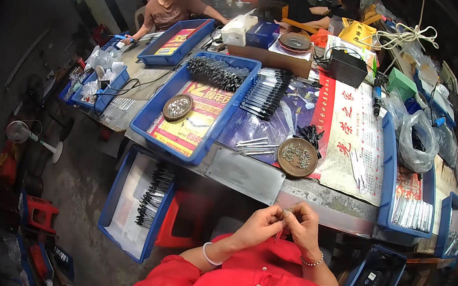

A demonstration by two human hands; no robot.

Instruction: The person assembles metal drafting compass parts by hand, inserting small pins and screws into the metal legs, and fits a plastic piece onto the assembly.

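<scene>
My left hand [261, 224] and my right hand [304, 228] meet in front of my red top, just off the table's near edge. The fingertips of both are pinched together on something too small to make out. On the table ahead of them a round brown dish [283, 167] holds small metal parts. Beside that dish lie slim whitish rods [257, 146] and a little heap of black parts [311, 134]. Farther back is a row of black-and-clear pens [266, 94]. A flat grey metal plate [245, 176] lies at the table edge, left of my hands.
A blue tray [197, 155] to the left holds piled pens [217, 73] and another brown dish [177, 116]. Below it, a lower blue tray [114, 226] holds more pens, near a red stool [178, 230]. Blue trays [382, 215] stand right. A person [170, 11] sits across the table.
</scene>
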